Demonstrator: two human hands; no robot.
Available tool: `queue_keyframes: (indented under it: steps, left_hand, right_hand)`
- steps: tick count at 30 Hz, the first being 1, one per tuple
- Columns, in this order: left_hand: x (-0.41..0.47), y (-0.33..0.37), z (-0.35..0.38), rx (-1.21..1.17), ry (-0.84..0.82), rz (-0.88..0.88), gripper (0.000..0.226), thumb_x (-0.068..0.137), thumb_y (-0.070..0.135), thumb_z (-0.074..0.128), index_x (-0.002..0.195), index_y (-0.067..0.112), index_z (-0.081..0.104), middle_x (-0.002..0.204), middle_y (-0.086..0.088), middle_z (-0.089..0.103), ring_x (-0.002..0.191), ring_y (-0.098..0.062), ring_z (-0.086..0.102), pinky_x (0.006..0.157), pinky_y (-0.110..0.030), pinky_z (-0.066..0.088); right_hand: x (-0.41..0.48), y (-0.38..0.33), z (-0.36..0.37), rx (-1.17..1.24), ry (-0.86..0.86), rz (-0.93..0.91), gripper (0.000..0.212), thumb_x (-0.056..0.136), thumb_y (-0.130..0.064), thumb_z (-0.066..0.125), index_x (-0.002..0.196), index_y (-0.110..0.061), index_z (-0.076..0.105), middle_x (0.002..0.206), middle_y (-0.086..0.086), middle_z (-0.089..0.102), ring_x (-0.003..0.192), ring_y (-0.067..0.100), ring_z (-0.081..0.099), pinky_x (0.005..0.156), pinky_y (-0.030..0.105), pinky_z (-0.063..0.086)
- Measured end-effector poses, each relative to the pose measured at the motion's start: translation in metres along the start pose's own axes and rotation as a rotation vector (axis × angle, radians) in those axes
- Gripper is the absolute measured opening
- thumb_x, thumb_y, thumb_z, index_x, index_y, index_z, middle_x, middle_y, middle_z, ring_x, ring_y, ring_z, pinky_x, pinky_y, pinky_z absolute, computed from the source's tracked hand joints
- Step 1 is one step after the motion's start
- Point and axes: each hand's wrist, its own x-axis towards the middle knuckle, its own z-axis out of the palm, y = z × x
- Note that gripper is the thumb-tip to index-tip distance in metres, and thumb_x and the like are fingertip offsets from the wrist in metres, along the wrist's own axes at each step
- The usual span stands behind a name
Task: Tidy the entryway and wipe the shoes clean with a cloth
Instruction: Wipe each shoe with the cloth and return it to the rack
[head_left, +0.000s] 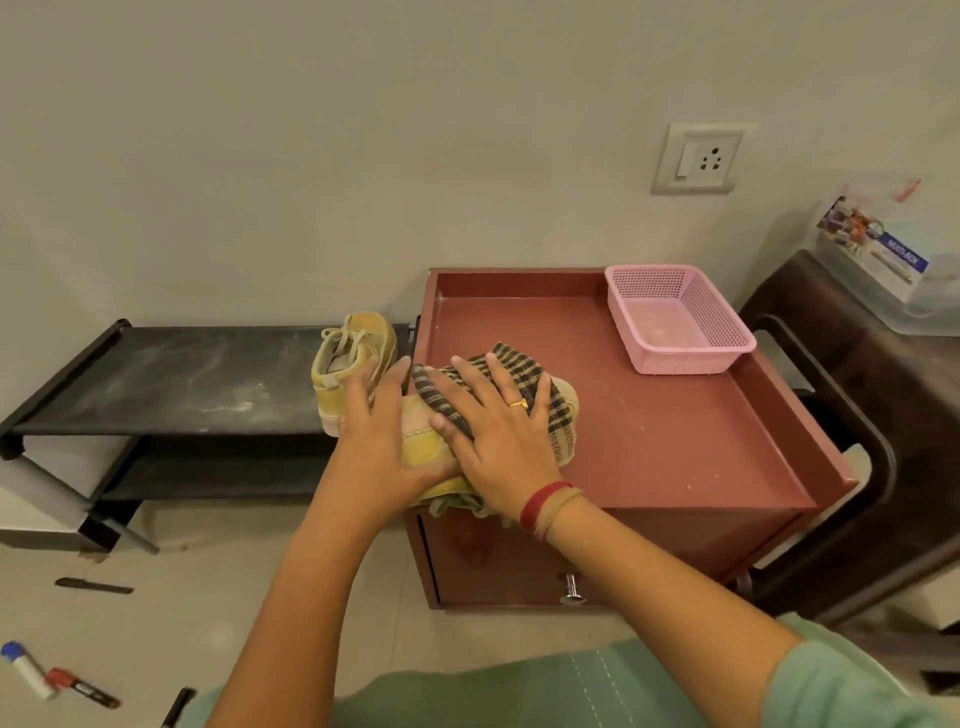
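Note:
A yellow shoe (423, 441) lies on its side at the left front of the red cabinet top (675, 441). My left hand (379, 441) grips this shoe from the left. My right hand (498, 441) presses a striped dark-and-tan cloth (519, 374) flat onto the shoe, fingers spread. A second yellow shoe (348, 364) stands upright on the right end of the black shoe rack (171, 384), just behind my left hand.
A pink mesh basket (675, 317) sits at the cabinet's back right. A dark chair (857, 415) stands to the right with a clear box (893, 260) on it. Markers (31, 670) and a pen (93, 587) lie on the floor at left. A wall socket (696, 158) is above.

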Motion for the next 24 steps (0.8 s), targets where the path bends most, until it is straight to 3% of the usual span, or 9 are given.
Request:
queue_keyframes:
  steps: [5,9,13,17,19,20,22,24]
  left_hand:
    - [-0.006,-0.006,-0.009,0.1,-0.156,0.029,0.128,0.05,0.053,0.086,0.152,0.03,0.011,0.147,0.009,0.018,0.137,-0.014,0.018,0.107,-0.037,0.031]
    - [-0.01,-0.011,-0.008,0.163,-0.048,0.106,0.108,0.059,0.033,0.086,0.146,0.03,0.023,0.137,0.009,0.032,0.124,-0.013,0.036,0.083,-0.028,0.039]
    - [-0.006,-0.01,-0.011,0.105,-0.054,0.078,0.103,0.057,0.03,0.084,0.144,0.028,0.029,0.133,0.01,0.036,0.117,-0.005,0.034,0.086,-0.028,0.037]
    - [-0.006,-0.006,-0.012,0.094,-0.051,0.051,0.104,0.058,0.032,0.085,0.145,0.03,0.028,0.133,0.009,0.036,0.112,-0.004,0.033,0.086,-0.028,0.038]
    - [-0.007,-0.005,-0.012,0.099,-0.047,0.036,0.104,0.058,0.034,0.085,0.145,0.029,0.028,0.134,0.009,0.037,0.111,-0.004,0.034,0.085,-0.028,0.038]
    - [-0.007,-0.004,-0.012,0.105,-0.041,0.031,0.104,0.059,0.036,0.085,0.146,0.029,0.028,0.135,0.008,0.038,0.113,-0.006,0.037,0.086,-0.029,0.039]
    - [-0.006,-0.003,-0.012,0.113,-0.023,0.015,0.105,0.058,0.039,0.085,0.146,0.026,0.029,0.136,0.007,0.04,0.118,-0.012,0.042,0.09,-0.032,0.044]
    - [-0.004,-0.001,-0.011,0.095,-0.009,0.011,0.103,0.057,0.035,0.084,0.144,0.025,0.031,0.133,0.007,0.043,0.118,-0.013,0.045,0.089,-0.036,0.048]
  right_hand:
    - [0.012,0.004,-0.003,0.129,-0.048,0.02,0.05,0.094,-0.061,0.018,0.142,-0.047,0.024,0.154,-0.016,0.021,0.145,0.012,0.001,0.11,0.054,-0.018]
    - [0.015,0.018,-0.003,0.17,-0.015,0.027,0.046,0.097,-0.055,0.023,0.141,-0.046,0.027,0.155,-0.015,0.019,0.145,0.01,-0.001,0.111,0.048,-0.018]
    - [0.015,0.054,0.004,0.237,0.046,0.191,0.046,0.096,-0.055,0.025,0.141,-0.045,0.027,0.156,-0.013,0.015,0.145,0.013,-0.001,0.113,0.048,-0.008]
    - [0.02,0.083,0.004,0.668,0.114,0.484,0.05,0.098,-0.045,0.035,0.141,-0.019,0.039,0.149,0.003,0.035,0.141,0.024,0.023,0.116,0.04,0.018]
    - [0.021,0.081,-0.007,0.762,0.181,0.599,0.047,0.099,-0.038,0.037,0.14,-0.014,0.039,0.15,0.007,0.033,0.14,0.024,0.028,0.113,0.033,0.022]
    - [0.019,0.073,-0.013,0.727,0.216,0.577,0.046,0.099,-0.038,0.036,0.142,-0.02,0.036,0.153,0.004,0.027,0.141,0.021,0.023,0.113,0.035,0.019]
    - [0.014,0.044,-0.026,0.648,0.231,0.364,0.043,0.098,-0.045,0.033,0.141,-0.037,0.03,0.156,-0.005,0.019,0.143,0.014,0.015,0.114,0.039,0.014]
    - [0.007,0.007,-0.026,0.478,0.1,0.103,0.041,0.097,-0.052,0.029,0.137,-0.052,0.023,0.156,-0.013,0.013,0.144,0.012,0.006,0.114,0.046,0.001]
